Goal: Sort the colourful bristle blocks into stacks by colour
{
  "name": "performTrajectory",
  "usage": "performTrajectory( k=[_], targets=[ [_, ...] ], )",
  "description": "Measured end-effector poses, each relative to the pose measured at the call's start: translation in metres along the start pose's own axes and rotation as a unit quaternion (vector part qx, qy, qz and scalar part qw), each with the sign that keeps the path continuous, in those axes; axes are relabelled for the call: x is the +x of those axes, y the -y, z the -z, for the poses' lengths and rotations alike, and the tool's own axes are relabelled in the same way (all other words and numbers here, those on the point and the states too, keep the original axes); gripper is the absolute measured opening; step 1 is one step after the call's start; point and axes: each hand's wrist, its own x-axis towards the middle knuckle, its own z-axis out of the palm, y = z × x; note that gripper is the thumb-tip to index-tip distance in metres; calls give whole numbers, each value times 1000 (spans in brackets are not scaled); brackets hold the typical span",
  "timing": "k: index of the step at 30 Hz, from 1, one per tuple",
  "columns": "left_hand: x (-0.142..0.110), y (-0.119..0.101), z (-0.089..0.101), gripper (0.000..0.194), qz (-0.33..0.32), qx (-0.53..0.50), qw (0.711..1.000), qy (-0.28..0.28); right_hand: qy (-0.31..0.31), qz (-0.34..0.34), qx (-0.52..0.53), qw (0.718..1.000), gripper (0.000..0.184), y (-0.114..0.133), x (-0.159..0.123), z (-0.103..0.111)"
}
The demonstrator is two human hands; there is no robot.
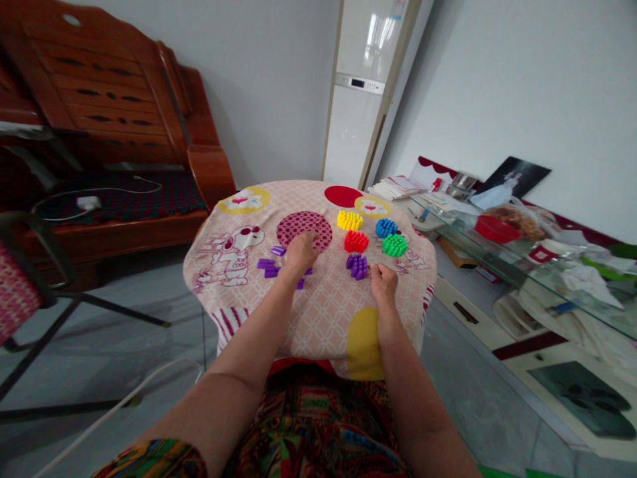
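My left hand [303, 251] is over the left-middle of the cloth-covered table, fingers bent and closed; what they hold, if anything, is hidden. Loose purple pieces [269, 268] lie just left of it, with a few more partly hidden beneath the hand and wrist. My right hand [384, 284] is closed, its fingertips close to the right side of a purple cluster of upright pegs [357, 266]. I cannot make out anything in that grip. Behind stand similar clusters: red [355, 241], yellow [350, 220], blue [386, 228] and green [395, 245].
A patterned tablecloth [318, 318] covers the round table. At the right is a glass-topped cabinet [497, 265] with a red bowl [496, 229] and bags. A wooden bench [114, 133] and a chair [30, 285] stand at the left. A white cable [124, 398] crosses the floor.
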Motion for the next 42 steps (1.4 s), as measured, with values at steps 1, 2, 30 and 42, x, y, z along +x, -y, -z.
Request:
performTrajectory(
  k=[1,2,30,42],
  targets=[
    [0,7,6,30,20,32,999,-4,-2,-1,-1,1000,38,0,0,0],
    [-1,15,10,26,40,56,998,4,-3,-2,-3,1000,38,1,0,0],
    [-31,-47,-46,31,-93,-87,988,85,-3,-5,0,1000,37,8,-1,5],
    [-31,-45,-46,29,-102,-122,984,76,-7,2,1,1000,38,5,0,3]
  ],
)
